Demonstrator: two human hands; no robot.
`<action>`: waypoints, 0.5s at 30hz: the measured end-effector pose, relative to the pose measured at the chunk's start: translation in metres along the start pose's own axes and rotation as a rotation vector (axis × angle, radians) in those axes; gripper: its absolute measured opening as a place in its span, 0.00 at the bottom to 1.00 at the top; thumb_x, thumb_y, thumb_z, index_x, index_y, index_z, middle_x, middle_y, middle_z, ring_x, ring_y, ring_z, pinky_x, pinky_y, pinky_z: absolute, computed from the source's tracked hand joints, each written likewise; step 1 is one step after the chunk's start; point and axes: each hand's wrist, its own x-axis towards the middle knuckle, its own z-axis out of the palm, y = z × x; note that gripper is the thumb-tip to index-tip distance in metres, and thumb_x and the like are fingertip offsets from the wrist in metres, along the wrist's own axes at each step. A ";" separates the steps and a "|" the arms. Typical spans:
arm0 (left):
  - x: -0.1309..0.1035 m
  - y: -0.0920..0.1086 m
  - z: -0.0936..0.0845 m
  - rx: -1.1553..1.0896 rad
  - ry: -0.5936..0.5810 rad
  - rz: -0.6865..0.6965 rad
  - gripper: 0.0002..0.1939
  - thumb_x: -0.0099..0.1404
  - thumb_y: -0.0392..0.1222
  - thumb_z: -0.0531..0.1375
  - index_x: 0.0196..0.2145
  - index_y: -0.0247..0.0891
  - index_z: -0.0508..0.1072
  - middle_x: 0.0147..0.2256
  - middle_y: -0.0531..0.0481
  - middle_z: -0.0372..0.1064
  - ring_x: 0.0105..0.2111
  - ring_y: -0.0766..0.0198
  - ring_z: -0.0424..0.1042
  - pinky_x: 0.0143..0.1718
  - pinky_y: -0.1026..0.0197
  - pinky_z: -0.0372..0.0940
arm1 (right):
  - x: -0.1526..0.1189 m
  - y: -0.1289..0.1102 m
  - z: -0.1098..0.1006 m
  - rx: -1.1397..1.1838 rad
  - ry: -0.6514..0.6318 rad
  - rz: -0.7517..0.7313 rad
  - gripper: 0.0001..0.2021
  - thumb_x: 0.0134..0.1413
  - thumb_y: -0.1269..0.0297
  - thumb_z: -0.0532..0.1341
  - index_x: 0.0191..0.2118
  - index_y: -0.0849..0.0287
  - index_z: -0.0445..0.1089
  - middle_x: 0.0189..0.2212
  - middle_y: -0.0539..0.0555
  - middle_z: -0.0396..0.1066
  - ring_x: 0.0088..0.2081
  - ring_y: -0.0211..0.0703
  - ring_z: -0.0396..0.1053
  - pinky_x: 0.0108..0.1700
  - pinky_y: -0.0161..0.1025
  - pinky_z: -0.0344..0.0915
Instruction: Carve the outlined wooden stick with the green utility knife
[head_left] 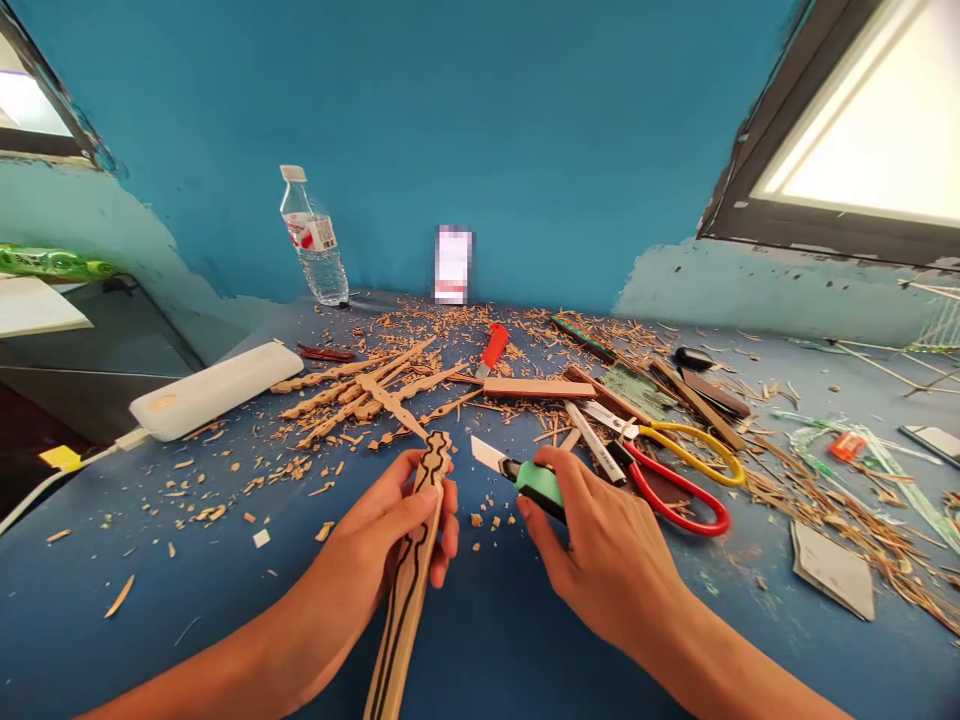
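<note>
My left hand is closed around a wooden strip marked with wavy black lines. The strip's far end is carved in a wavy outline, and its near end runs off the bottom of the view. In my right hand is a green and black utility knife, its blade out and pointing left, apart from the strip. Just beyond my left hand lies a pile of carved wavy wooden sticks. Scissors with one red and one yellow handle lie beside my right hand.
Wood shavings litter the blue table. A water bottle and a blurred phone-like screen stand by the wall. Also there are a white power strip, a red cutter, a flat wood block and folded sandpaper-like sheet.
</note>
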 end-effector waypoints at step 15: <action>0.008 0.019 -0.011 -0.065 0.287 0.399 0.14 0.65 0.46 0.71 0.44 0.42 0.75 0.37 0.52 0.74 0.29 0.66 0.72 0.27 0.69 0.71 | -0.005 0.001 0.012 -0.045 -0.097 -0.048 0.07 0.77 0.57 0.54 0.52 0.51 0.64 0.38 0.50 0.77 0.31 0.52 0.78 0.28 0.47 0.62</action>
